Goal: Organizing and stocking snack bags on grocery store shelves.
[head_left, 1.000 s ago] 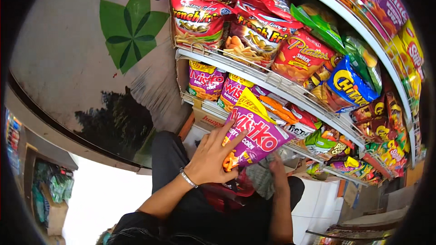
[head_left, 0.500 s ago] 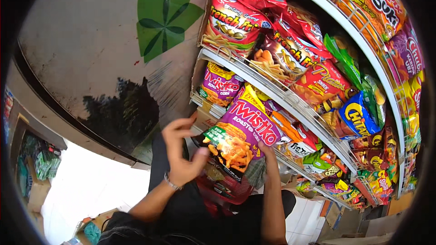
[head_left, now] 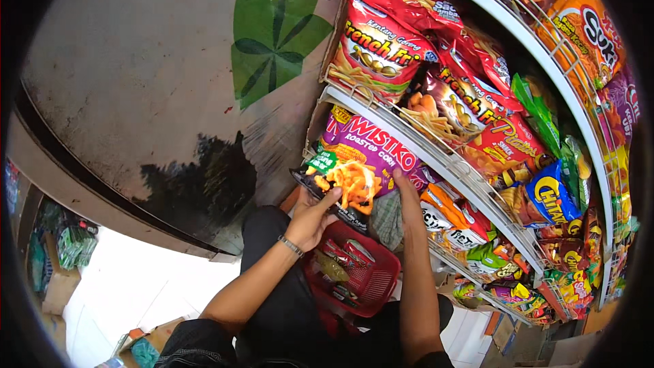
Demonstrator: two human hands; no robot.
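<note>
A purple snack bag [head_left: 371, 143] with a picture of orange corn snacks on its dark lower part is tilted at the left end of the second shelf tier. Its upper part goes in under the shelf above, in front of another purple bag [head_left: 335, 123]. My left hand [head_left: 312, 221] pinches the bag's lower left edge, thumb on the front. At the right edge, my right hand [head_left: 407, 194] grips it, fingers mostly hidden behind. A grey-green checked cloth [head_left: 388, 221] hangs beside my right hand; whether that hand also holds it, I cannot tell.
A red plastic basket [head_left: 385, 276] with small snack packets sits at my lap. Wire-fronted shelves [head_left: 436, 150] full of snack bags, including red ones [head_left: 381, 48], curve to the right. A grey panel with a green leaf print [head_left: 279, 41] stands left. Cartons [head_left: 61, 279] lie lower left.
My left hand, spread in the air before, has closed on the bag's lower left edge. The bag has moved deeper into the shelf. The basket shows more fully, and the view has shifted.
</note>
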